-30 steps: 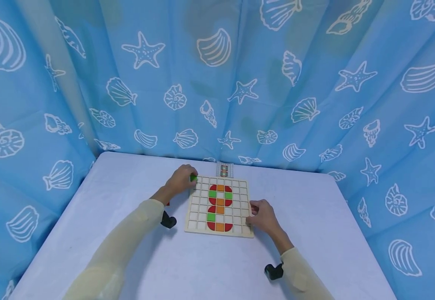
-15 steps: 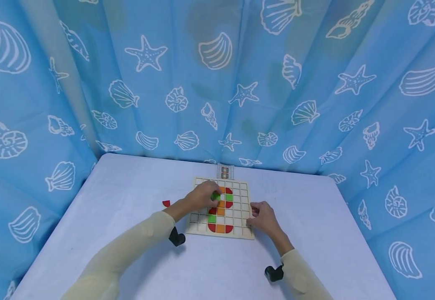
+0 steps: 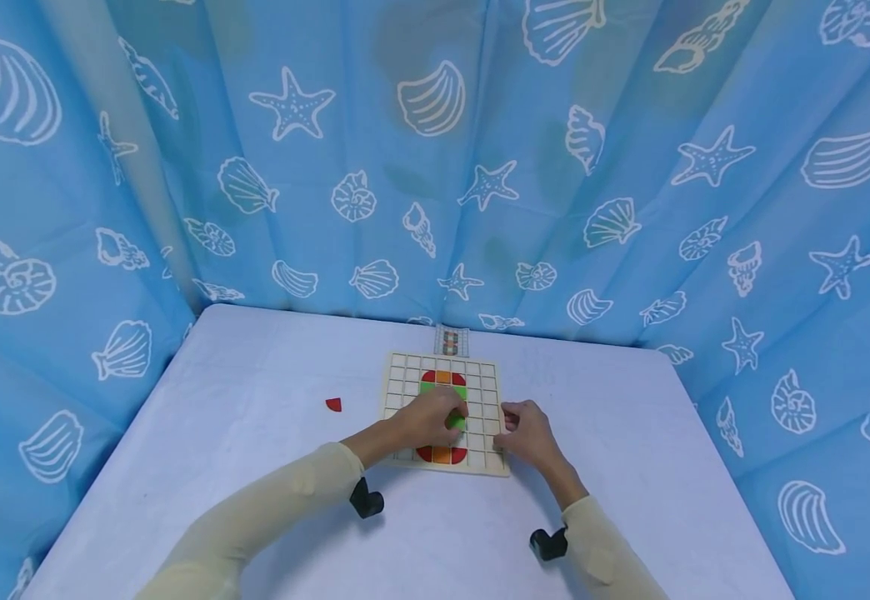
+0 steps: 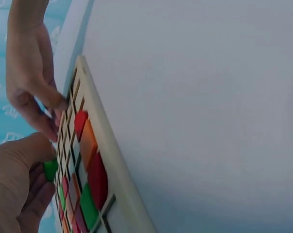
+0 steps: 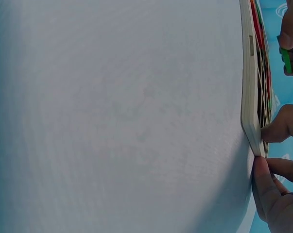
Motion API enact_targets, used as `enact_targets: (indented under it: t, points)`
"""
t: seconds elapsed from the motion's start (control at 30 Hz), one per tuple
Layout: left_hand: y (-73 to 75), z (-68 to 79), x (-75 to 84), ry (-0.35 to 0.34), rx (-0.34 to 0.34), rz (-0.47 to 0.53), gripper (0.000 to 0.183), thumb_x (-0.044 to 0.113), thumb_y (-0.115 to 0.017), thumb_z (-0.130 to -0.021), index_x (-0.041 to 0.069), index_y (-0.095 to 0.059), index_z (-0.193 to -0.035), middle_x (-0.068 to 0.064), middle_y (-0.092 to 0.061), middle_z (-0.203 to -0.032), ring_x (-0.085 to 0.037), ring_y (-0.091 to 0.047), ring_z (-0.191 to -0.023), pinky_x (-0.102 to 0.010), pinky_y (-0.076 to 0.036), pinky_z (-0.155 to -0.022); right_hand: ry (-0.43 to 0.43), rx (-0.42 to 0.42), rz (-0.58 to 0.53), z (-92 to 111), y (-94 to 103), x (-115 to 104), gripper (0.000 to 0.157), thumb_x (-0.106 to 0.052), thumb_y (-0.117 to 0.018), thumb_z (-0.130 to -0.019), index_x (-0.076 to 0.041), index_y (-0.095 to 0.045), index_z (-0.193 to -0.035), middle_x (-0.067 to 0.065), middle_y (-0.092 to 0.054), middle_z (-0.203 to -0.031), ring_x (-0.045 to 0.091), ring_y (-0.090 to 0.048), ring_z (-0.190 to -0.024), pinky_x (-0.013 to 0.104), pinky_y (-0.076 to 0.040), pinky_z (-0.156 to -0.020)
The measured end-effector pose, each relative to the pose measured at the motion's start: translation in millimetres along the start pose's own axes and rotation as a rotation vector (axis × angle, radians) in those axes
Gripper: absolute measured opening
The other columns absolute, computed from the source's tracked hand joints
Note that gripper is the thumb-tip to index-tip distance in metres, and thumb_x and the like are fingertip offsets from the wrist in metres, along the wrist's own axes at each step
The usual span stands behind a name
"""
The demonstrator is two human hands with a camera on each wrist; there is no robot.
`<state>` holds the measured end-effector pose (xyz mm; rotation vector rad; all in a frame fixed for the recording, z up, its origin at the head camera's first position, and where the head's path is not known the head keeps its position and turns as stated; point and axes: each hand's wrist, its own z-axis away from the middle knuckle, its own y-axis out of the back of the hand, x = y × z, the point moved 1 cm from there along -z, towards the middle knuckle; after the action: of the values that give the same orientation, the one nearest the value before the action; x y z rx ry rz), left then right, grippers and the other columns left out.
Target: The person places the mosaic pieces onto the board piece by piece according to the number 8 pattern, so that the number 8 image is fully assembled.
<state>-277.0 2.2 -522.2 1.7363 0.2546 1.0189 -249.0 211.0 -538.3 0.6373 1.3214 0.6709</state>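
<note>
A pale wooden grid board (image 3: 487, 392) lies on the white table. Red quarter-round, orange and green square tiles sit in its middle columns. My left hand (image 3: 427, 417) is over the lower middle of the board and pinches a green tile (image 4: 50, 170) between thumb and fingers. That tile stands tilted above the grid in the right wrist view. At the board's right edge, my right hand (image 3: 531, 433) grips the rim, its thumb (image 5: 277, 130) on top and fingers against the side. The left hand hides several tiles in the head view.
A loose red quarter-round tile (image 3: 333, 404) lies on the table left of the board. Behind the board is a small pattern card (image 3: 452, 342). A blue shell-print curtain (image 3: 435, 167) hangs around the table (image 3: 255, 367).
My left hand has come from the board's upper left corner rightward and toward me, with a green tile. One green tile now lies in the upper part beneath it. My right hand stays put.
</note>
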Motion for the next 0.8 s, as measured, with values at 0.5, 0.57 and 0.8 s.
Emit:
enact_targets:
  t: [0.5,0.57,0.8]
  points:
    - [-7.5,0.7,12.2,0.049,-0.101,-0.001,0.023,0.022,-0.078,-0.083,0.015,-0.073,-0.104,0.007,-0.064,-0.096,-0.008,-0.053,-0.087,-0.016,-0.048,-0.078,0.012,-0.003,-0.007,-1,-0.4,1,0.064,-0.008,-0.081,-0.073,0.004,-0.056,-0.131,0.011,-0.054,-0.111,0.022,-0.053,-0.096,0.033,-0.051,-0.084]
    - [-6.6,-1.1,12.4,0.048,-0.102,-0.002,0.024,0.021,-0.079,-0.083,0.014,-0.073,-0.105,0.006,-0.065,-0.096,-0.008,-0.053,-0.086,-0.016,-0.048,-0.078,0.013,-0.002,-0.012,-1,-0.3,0,0.064,-0.008,-0.081,-0.073,0.004,-0.057,-0.131,0.011,-0.053,-0.110,0.022,-0.053,-0.095,0.032,-0.051,-0.083]
    - [-5.9,-3.6,12.6,0.019,-0.107,0.013,0.018,0.017,-0.077,-0.084,0.014,-0.074,-0.102,0.009,-0.065,-0.090,-0.007,-0.054,-0.081,-0.015,-0.047,-0.077,0.013,-0.003,-0.018,0,0.7,0,0.064,-0.008,-0.081,-0.073,0.003,-0.056,-0.131,0.010,-0.053,-0.109,0.021,-0.053,-0.094,0.031,-0.051,-0.081]
